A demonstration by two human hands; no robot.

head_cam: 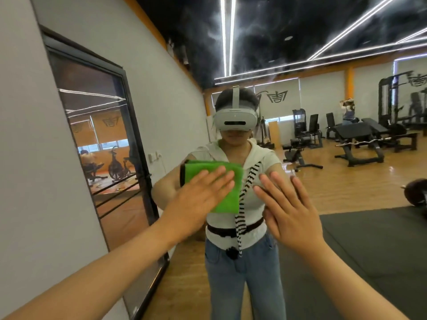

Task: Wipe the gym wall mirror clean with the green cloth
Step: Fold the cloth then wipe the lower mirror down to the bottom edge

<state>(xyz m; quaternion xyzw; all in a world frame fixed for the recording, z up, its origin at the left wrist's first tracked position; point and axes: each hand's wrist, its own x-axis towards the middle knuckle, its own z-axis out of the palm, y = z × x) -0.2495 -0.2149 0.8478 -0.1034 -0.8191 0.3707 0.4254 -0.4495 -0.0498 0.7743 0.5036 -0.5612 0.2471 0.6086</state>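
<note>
While left hand (200, 192) presses green cloth (204, 166) flat on mirror (346, 192), right hand (293, 211) splayed flat

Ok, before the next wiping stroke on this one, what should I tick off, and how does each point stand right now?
1. Cloth on glass: ok. The left hand presses the green cloth flat against the wall mirror with straight fingers.
2. Cloth lying flat: ok. It shows as a folded pad, not bunched up.
3. Bare skin off the glass: not ok. The right hand appears to rest open on the mirror beside the cloth and may leave prints.
4. Streaks or marks left to wipe: cannot tell. None show at this sharpness.
5. Cloth damp or dry: cannot tell.
</note>
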